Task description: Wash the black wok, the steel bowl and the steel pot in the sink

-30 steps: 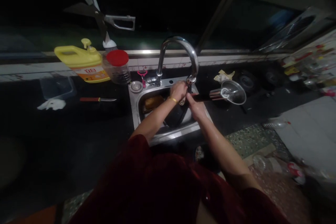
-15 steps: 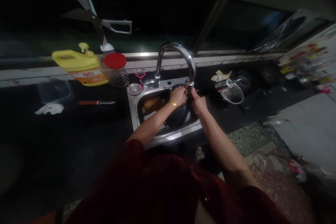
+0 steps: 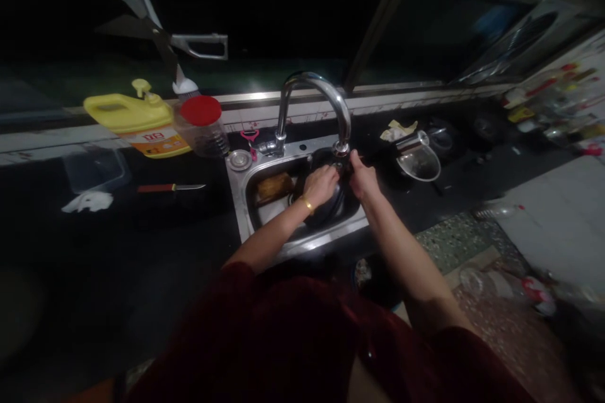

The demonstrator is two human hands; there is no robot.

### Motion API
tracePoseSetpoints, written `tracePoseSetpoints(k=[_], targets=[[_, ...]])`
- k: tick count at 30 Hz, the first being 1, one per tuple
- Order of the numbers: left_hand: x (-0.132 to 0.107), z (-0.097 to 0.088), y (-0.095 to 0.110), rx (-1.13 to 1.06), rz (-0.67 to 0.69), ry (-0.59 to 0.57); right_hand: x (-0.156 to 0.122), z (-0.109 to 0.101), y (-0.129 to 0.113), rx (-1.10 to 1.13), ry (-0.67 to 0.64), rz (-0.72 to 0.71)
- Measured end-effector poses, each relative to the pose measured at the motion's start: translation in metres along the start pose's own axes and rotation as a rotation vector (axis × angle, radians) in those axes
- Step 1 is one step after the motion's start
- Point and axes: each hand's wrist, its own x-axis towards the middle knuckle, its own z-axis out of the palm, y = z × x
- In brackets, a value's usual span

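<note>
as both arms [image 3: 409, 249] slant forward, right hand [image 3: 363, 177] pinches dark pan [image 3: 331, 209], left grip [image 3: 322, 184] unclear

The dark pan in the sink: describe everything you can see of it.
The pan is dark and faintly glossy, with a rounded edge; it looks like coated metal. It is in the sink, below the spout. A handle, silvery at its far end, appears to extend rightward past the sink's edge. The grip of the left hand is on the pan; the right hand is by the handle's near end, its hold unclear. The pan's tilt cannot be made out.
</note>
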Motion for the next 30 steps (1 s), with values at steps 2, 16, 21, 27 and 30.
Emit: tracePoseSetpoints(k=[2, 16, 21, 27, 30], targets=[[-0.029, 0.000, -0.006, 0.032, -0.025, -0.006, 0.002, -0.003, 0.000, 0.042, 0.023, 0.031], [0.048, -0.010, -0.006, 0.002, -0.152, -0.027, -0.016, 0.009, 0.003, 0.073, -0.049, -0.013], [-0.002, -0.009, -0.001, -0.003, -0.049, -0.009, -0.014, 0.012, 0.008, 0.126, -0.062, -0.052], [0.039, -0.009, -0.008, 0.016, -0.163, 0.007, -0.018, 0.012, 0.006, 0.080, -0.113, -0.046], [0.053, -0.007, -0.003, 0.008, -0.184, -0.017, -0.012, 0.010, 0.002, 0.038, -0.048, -0.016]])
